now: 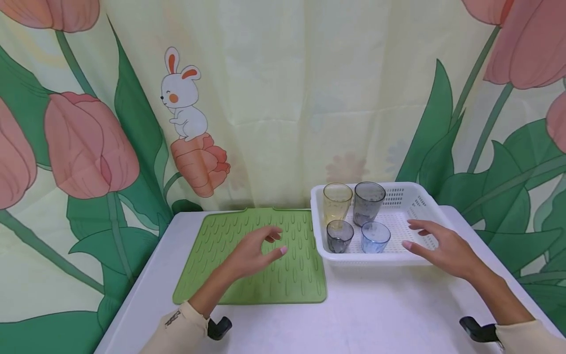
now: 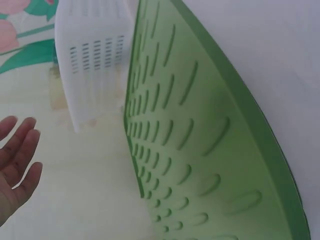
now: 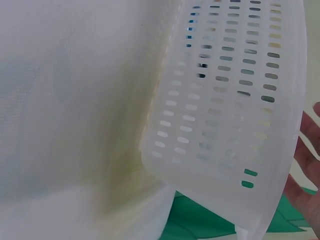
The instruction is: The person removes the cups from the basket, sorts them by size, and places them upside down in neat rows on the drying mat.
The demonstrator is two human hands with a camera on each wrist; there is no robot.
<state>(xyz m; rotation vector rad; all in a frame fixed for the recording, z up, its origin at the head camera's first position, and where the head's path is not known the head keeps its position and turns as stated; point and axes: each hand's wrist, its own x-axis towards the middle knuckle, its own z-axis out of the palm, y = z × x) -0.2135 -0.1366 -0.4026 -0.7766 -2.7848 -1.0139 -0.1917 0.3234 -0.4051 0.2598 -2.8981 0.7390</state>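
Over the green ridged mat (image 1: 292, 280) hovers my left hand (image 1: 254, 253), fingers relaxed and holding nothing. My right hand (image 1: 446, 248) is raised by the right front of a white perforated basket (image 1: 327, 256), its fingers loosely bent and nothing in them. Inside the basket's left half stand a tall yellow glass (image 1: 337, 202), a tall grey glass (image 1: 368, 204), a short grey glass (image 1: 340, 237) and a short blue glass (image 1: 375, 238). The right wrist view shows the basket's slotted side (image 3: 225, 110), with fingers (image 3: 310, 157) near its rim.
A white-covered table (image 1: 367, 305) bears the mat on the left and the basket on the right. Behind it hangs a curtain (image 1: 274, 98) printed with tulips and a rabbit. Each wrist wears a black camera mount (image 1: 219, 328).
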